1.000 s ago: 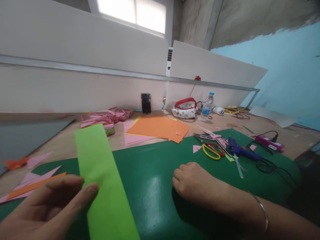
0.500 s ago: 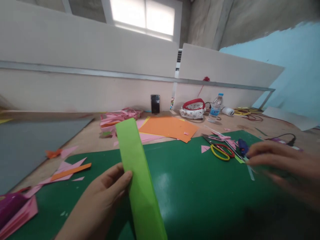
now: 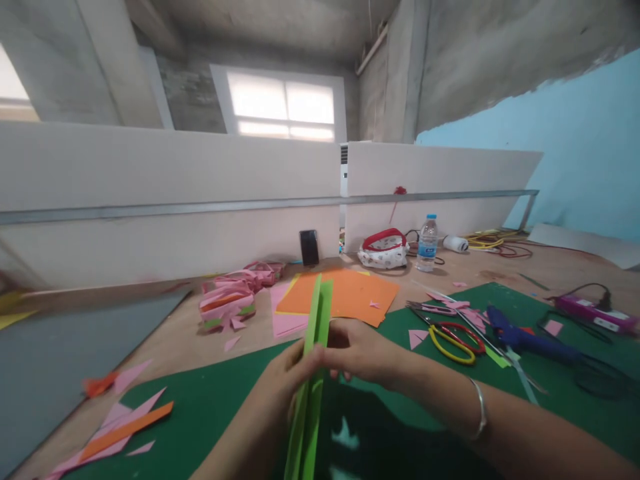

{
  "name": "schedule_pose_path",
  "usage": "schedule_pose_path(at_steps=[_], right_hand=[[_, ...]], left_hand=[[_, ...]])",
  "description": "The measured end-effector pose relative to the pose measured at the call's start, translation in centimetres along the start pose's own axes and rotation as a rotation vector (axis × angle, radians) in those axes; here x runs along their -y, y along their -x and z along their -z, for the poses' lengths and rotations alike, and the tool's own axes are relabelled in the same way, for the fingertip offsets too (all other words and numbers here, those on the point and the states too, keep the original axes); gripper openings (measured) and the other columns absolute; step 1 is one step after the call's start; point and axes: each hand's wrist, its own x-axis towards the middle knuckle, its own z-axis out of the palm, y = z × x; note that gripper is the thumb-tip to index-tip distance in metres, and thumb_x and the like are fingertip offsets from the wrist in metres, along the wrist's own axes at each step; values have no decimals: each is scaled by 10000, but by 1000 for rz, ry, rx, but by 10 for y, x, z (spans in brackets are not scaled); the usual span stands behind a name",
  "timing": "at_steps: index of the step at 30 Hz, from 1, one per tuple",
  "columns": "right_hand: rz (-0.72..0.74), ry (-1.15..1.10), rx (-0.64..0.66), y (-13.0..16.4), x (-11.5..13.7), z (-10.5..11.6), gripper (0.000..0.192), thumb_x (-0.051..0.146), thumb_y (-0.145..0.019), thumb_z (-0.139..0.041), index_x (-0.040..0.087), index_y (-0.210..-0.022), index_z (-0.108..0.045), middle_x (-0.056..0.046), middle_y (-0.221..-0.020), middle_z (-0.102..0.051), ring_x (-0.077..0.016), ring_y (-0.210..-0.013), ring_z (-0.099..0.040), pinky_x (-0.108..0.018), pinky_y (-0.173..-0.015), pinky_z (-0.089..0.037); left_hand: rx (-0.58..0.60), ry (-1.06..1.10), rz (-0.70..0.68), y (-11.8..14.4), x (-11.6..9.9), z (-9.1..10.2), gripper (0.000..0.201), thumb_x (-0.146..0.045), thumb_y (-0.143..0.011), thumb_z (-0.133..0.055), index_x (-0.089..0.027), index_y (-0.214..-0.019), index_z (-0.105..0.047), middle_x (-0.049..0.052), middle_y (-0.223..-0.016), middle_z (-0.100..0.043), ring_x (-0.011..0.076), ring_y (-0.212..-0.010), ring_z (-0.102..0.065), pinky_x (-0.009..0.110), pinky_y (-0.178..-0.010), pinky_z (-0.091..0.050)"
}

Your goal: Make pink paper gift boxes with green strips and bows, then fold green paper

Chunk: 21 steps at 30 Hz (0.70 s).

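A long folded strip of lime-green paper (image 3: 311, 407) stands on end before me, seen nearly edge-on, with its layers slightly parted. My left hand (image 3: 290, 373) grips it from the left, thumb across the near edge. From the right, my right hand (image 3: 357, 350) pinches the same strip, the two hands meeting around its middle. A bracelet circles my right wrist. Below lies a green cutting mat (image 3: 210, 407). To the right on it rest scissors (image 3: 453, 343) with red and yellow handles and a blue glue gun (image 3: 530, 343).
Orange paper sheets (image 3: 350, 293) lie behind the strip, near bundled pink paper strips (image 3: 227, 300). Paper scraps (image 3: 125, 427) are at left. A phone (image 3: 309, 248), a pouch (image 3: 384, 253) and a water bottle (image 3: 427, 247) stand at the back. A purple power strip (image 3: 595, 313) is far right.
My right hand has come from the glue gun side to the green paper and taken hold of it. The strip has turned from its broad face to edge-on. The view has tilted up.
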Motion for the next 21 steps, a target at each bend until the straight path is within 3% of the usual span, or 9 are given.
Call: schedule_pose_path(at_steps=[4,9,12,14,15,17,19,21], right_hand=[[-14,-75,93,4,-6,3,76,100,-707,-552,127,-749,-610,27,-643,-572,-57,-527,-496,-173,-495,-388],[-5,-85,53,-2,-15,12,138,106,-683,-566,119,-812,-611,31,-629,-573,-61,-510,-511,-176,-488,-395],[21,-34,-45,-8,-25,18,440,123,-700,-571,115,-1137,-526,66,-582,-525,-78,-479,-497,-195,-474,-402],[49,16,-135,-9,-31,20,745,120,-699,-600,140,-1374,-287,64,-638,-542,-103,-540,-522,-241,-547,-449],[93,102,-179,-8,-32,20,851,112,-690,-625,166,-1422,-194,31,-734,-578,-124,-636,-553,-281,-628,-474],[278,424,-235,-5,-32,18,881,76,-677,-655,247,-1428,-228,-74,-1059,-578,-189,-950,-547,-381,-840,-445],[547,842,-210,0,-29,17,670,52,-734,-614,296,-1330,-429,-112,-1333,-428,-250,-1207,-395,-453,-972,-346],[759,1112,-146,3,-26,16,419,60,-814,-539,279,-1169,-581,-92,-1410,-378,-260,-1279,-320,-464,-1001,-313]], left_hand=[[3,-40,30,3,4,13,394,-226,-602,-755,-148,-979,-669,73,-733,-724,182,-579,-650,239,-518,-481],[-123,28,159,16,-10,14,192,-204,-687,-622,-105,-841,-682,82,-629,-708,186,-509,-634,264,-488,-491],[-167,130,170,17,-18,13,334,-60,-617,-521,-102,-920,-657,67,-637,-703,205,-543,-652,303,-549,-520],[-168,167,170,15,-21,13,390,-13,-590,-480,-97,-934,-643,64,-654,-700,192,-560,-655,294,-587,-523],[-168,181,175,14,-21,13,381,0,-589,-475,-94,-918,-641,62,-654,-696,183,-560,-652,284,-595,-521],[-176,192,182,13,-20,12,326,11,-594,-480,-91,-861,-638,56,-636,-681,167,-535,-636,271,-585,-513],[-192,192,180,13,-19,11,264,12,-602,-492,-102,-796,-631,37,-608,-660,145,-499,-608,256,-562,-501],[-211,194,172,13,-18,10,220,12,-606,-498,-114,-739,-620,19,-590,-641,121,-471,-578,236,-544,-486]])
